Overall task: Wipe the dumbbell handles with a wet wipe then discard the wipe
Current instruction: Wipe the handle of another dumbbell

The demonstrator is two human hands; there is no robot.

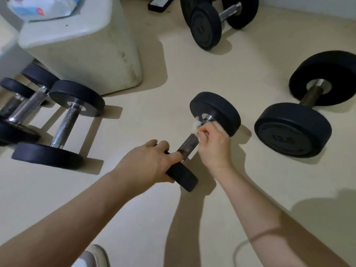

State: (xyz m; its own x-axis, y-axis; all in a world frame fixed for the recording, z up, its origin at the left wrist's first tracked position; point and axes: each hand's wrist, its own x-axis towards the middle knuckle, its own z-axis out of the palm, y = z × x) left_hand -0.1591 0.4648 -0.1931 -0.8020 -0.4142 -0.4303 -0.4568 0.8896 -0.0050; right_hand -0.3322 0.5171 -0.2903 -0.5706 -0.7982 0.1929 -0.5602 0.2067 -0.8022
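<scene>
Steadying the near weight of the dumbbell point(192, 145), the left hand point(154, 162) grips it, presumably to stop it rolling. The right hand point(213, 139) is closed around a crumpled wet wipe point(196, 125), pressed to the far end of the handle point(189, 144) beside the far weight. The dumbbell lies on the pale floor point(192, 74). Other dumbbells point(57, 120) lie nearby, left and right. A white bin point(86, 51) stands behind, likely for the wipe.
</scene>
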